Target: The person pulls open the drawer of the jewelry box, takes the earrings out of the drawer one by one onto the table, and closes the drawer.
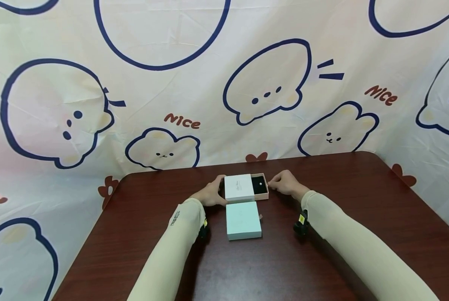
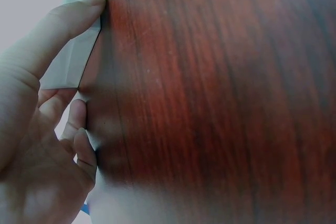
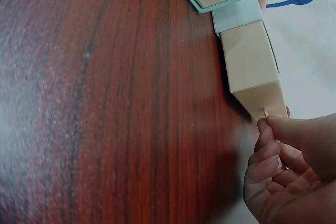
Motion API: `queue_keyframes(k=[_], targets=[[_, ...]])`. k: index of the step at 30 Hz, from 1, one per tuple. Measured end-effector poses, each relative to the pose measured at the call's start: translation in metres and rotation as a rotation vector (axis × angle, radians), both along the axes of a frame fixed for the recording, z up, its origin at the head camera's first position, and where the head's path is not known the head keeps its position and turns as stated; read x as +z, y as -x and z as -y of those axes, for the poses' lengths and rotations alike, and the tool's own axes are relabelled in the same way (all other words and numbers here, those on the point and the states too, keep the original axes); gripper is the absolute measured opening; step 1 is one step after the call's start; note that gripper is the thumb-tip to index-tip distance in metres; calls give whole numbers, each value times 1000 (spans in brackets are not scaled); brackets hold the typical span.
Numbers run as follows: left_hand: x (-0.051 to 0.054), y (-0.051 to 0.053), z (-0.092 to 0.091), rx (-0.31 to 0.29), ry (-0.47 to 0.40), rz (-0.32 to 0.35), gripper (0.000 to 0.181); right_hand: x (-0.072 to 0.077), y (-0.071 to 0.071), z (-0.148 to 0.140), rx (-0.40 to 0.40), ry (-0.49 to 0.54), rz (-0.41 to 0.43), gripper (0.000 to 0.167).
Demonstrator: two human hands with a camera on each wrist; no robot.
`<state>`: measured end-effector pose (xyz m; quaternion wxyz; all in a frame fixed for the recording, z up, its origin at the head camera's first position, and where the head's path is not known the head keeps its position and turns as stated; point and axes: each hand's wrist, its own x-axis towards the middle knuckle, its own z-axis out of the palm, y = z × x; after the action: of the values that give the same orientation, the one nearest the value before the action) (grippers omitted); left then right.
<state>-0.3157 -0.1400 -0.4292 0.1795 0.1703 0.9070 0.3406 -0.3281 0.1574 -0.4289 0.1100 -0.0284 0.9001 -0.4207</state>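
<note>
1. Gripping the white sleeve at its left end with the left hand, thumb at the near side, fingers at the far side.
2. Pinching the drawer by its small tab with the right hand.
3. Holding the drawer partly out of the sleeve, between the 2 hands.
4. Working just beyond 1 turquoise box resting on the tabletop.

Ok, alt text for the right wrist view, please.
The right hand pinches a small tab on the end of a beige drawer, which sticks partway out of its white sleeve. A mint box sits beside the sleeve, on a reddish wooden table.
</note>
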Motion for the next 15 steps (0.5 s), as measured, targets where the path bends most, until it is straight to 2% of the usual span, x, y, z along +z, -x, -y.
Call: queue_keyframes(k=[15], targets=[[-3,3,1,4,24,8,95,-1,3,-5,-21,-4,30,24]])
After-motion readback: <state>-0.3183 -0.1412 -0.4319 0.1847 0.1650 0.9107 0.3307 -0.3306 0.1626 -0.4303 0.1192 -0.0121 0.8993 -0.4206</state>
